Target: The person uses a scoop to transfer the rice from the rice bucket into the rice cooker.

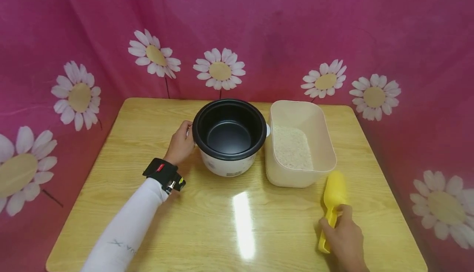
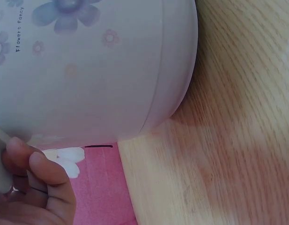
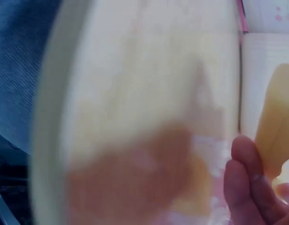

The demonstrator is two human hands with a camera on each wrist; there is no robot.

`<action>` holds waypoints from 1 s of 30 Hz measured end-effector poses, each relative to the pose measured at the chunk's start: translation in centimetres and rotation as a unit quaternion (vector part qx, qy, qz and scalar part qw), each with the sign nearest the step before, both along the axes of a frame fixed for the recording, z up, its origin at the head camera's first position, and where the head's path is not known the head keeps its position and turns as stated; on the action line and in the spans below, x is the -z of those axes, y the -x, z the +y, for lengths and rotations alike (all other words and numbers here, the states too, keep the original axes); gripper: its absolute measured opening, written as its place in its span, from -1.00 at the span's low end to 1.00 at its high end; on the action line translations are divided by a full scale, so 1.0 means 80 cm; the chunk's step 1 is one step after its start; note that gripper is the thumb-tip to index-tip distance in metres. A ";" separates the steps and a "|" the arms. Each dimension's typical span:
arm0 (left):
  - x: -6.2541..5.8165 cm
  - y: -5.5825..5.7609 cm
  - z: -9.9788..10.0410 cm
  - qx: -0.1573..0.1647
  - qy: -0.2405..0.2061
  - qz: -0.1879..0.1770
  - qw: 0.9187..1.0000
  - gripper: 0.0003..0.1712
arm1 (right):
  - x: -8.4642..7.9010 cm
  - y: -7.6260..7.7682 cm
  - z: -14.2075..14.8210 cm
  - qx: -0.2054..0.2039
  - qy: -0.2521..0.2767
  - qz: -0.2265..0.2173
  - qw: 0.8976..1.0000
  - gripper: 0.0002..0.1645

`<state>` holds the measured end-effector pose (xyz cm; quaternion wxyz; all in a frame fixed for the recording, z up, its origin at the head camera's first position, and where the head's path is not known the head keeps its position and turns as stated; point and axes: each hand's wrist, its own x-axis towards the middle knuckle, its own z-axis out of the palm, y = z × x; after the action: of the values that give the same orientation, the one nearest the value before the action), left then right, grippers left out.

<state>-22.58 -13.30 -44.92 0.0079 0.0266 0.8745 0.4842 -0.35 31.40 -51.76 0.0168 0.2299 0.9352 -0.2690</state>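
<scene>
A white rice cooker (image 1: 227,166) with a black inner pot (image 1: 229,137) stands near the table's back edge. At its left side my left hand (image 1: 181,143) grips the cooker; in the left wrist view its fingers (image 2: 48,168) curl round the white side handle (image 2: 0,168). A yellow scoop (image 1: 336,189) lies at the right of the table, its bowl end close to the cream bin. My right hand (image 1: 344,237) holds the scoop by its handle, and in the right wrist view the fingers (image 3: 240,187) reach beside the scoop's yellow body (image 3: 277,112).
Right of the cooker stands a cream bin (image 1: 294,177) with white rice (image 1: 292,146) on its bottom, close to the cooker's right handle (image 1: 268,130). The wooden table (image 1: 207,222) meets a pink flowered curtain (image 1: 274,37) at the back and sides.
</scene>
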 end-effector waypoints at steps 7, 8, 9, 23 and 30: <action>0.001 -0.001 0.001 0.000 -0.006 0.015 1.000 -0.57 | -0.030 0.007 0.002 0.045 0.028 0.078 0.996 -0.24; 0.002 -0.001 0.001 0.000 -0.008 0.014 1.000 -0.57 | -0.036 0.010 0.003 0.043 0.034 0.084 0.995 -0.22; 0.002 -0.001 0.001 0.000 -0.011 0.012 1.000 -0.57 | -0.042 0.012 0.003 0.039 0.040 0.089 0.994 -0.21; 0.001 0.001 0.000 0.003 -0.024 0.000 1.000 -0.53 | -0.073 0.032 0.007 0.008 0.111 0.027 0.993 -0.03; 0.001 -0.002 0.001 -0.006 -0.027 -0.001 1.000 -0.52 | -0.069 0.029 0.017 -0.025 0.055 0.027 0.998 -0.20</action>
<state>-22.39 -13.25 -45.00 0.0052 0.0212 0.8611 0.5080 -2.65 32.78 -46.20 0.0111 0.1982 0.9245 -0.3254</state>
